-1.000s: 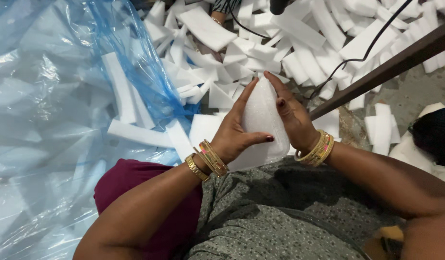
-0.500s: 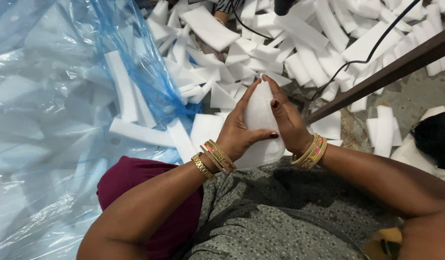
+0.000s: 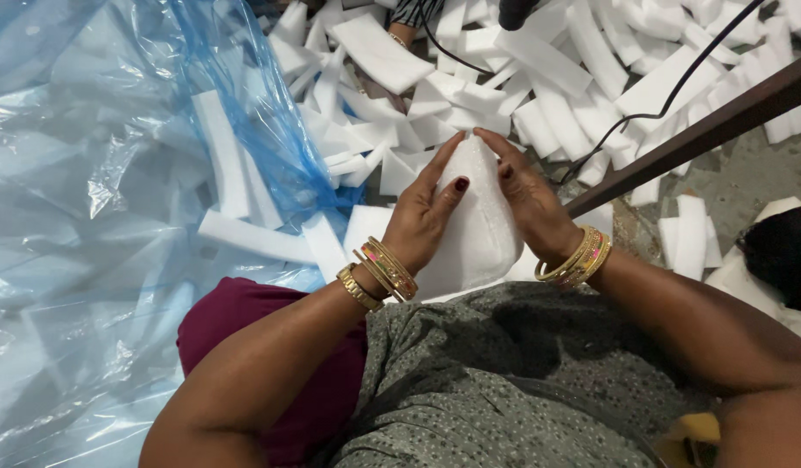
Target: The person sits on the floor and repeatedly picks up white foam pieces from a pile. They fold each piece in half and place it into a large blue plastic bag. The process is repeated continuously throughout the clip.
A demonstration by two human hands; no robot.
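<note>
White foam strips (image 3: 539, 61) litter the grey floor (image 3: 747, 173), heaped thickest toward its far edge. Over the lap, the left hand (image 3: 422, 221) and right hand (image 3: 530, 208) press flat, fingers extended, around a rounded white foam piece (image 3: 478, 225), fingertips meeting at its top. Blue plastic sheeting (image 3: 88, 173) covers the left side; a dark bar (image 3: 695, 130) and black cable (image 3: 678, 87) cross on the right.

White foam piece (image 3: 478, 221); white foam strips (image 3: 539, 61); translucent blue plastic bag (image 3: 114, 173); gold bangles (image 3: 379, 270); maroon cloth (image 3: 270, 347).
</note>
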